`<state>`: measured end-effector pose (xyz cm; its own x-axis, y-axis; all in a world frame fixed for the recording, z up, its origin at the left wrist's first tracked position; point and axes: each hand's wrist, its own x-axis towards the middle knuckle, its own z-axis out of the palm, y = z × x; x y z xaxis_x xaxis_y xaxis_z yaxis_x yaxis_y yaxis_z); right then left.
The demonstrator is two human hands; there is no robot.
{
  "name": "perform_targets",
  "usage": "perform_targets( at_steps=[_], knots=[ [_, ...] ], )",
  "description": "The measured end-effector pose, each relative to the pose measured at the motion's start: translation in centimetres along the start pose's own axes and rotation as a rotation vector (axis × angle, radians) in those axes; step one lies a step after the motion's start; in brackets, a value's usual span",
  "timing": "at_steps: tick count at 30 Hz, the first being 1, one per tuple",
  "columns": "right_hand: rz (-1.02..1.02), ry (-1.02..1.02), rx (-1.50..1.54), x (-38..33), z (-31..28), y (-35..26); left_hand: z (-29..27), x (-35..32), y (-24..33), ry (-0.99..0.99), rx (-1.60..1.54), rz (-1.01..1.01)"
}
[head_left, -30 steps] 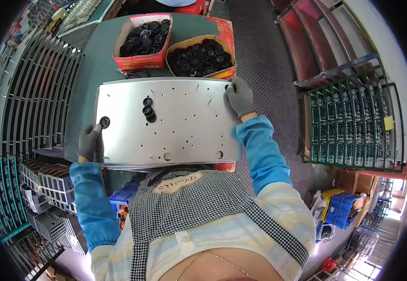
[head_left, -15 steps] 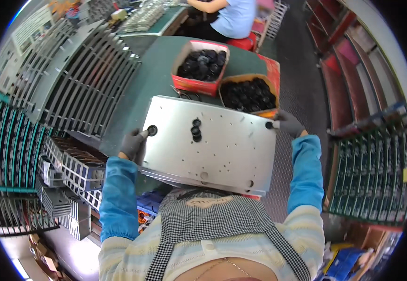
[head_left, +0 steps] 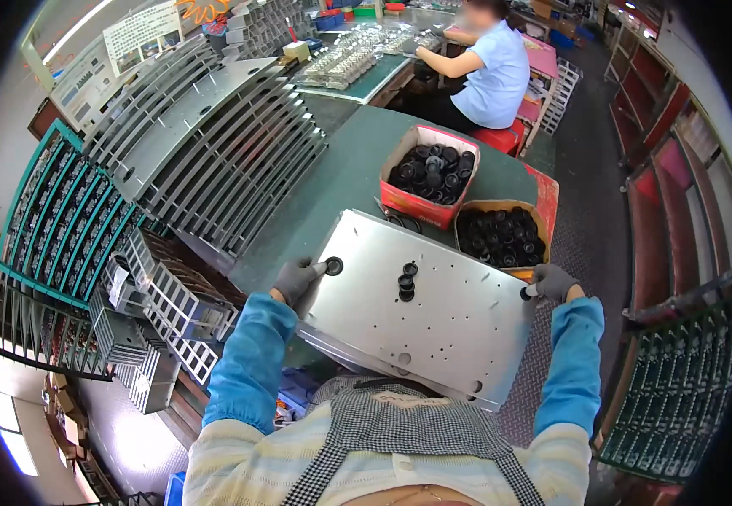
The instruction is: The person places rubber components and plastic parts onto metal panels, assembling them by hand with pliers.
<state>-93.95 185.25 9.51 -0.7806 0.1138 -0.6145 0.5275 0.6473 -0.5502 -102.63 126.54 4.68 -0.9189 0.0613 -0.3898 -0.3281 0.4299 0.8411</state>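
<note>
A flat silver metal panel (head_left: pixel 458 316) with several small holes lies before me, more sheet edges showing beneath its near left side. My left hand (head_left: pixel 297 281), in a grey glove, grips the panel's left edge, the thumb tip beside a black ring-shaped grommet (head_left: pixel 333 266) set near that edge. On the opposite edge my right hand (head_left: pixel 555 283), also gloved, holds the panel with its fingertips next to another black grommet (head_left: pixel 526 294). Several loose black grommets (head_left: pixel 406 287) rest in a short row on the panel's upper middle. Fingers under the edges are hidden.
Beyond the panel on the green table (head_left: pixel 345 160) stand a red box (head_left: pixel 416 205) and an orange-rimmed box (head_left: pixel 528 271), both full of black grommets. Slatted metal panels (head_left: pixel 239 160) are stacked at left. A co-worker (head_left: pixel 492 76) sits at the far table. Racks (head_left: pixel 673 388) line the right.
My view has tilted up and turned left, so the panel and boxes appear lower and further right. Both hands still hold the panel's edges; the loose grommets keep their place on it.
</note>
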Motion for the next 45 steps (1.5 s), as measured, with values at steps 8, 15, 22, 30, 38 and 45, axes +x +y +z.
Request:
perform_targets(
  at_steps=[8,15,22,30,38,45],
  knots=[
    [-0.821,0.53,-0.136,-1.4,14.1,-9.4,-1.1,0.0,-1.2,0.034,0.04,0.019],
    [-0.852,0.505,-0.544,-1.3,21.3,-13.9,-0.8,-1.4,0.0,0.055,0.099,0.07],
    [-0.854,0.473,-0.308,-2.1,21.1,-15.2,-2.1,-1.2,-0.7,-0.028,0.083,0.114],
    [-0.915,0.629,-0.577,-1.3,27.1,-16.7,-1.8,0.7,-3.3,-0.006,0.176,0.179],
    [-0.712,0.471,-0.048,-3.6,23.1,-14.7,-1.4,1.4,-3.2,-0.011,0.249,0.273],
    [-0.276,0.664,-0.158,-11.3,19.7,-6.7,-0.9,2.5,-5.1,0.007,0.176,0.223]
  ],
)
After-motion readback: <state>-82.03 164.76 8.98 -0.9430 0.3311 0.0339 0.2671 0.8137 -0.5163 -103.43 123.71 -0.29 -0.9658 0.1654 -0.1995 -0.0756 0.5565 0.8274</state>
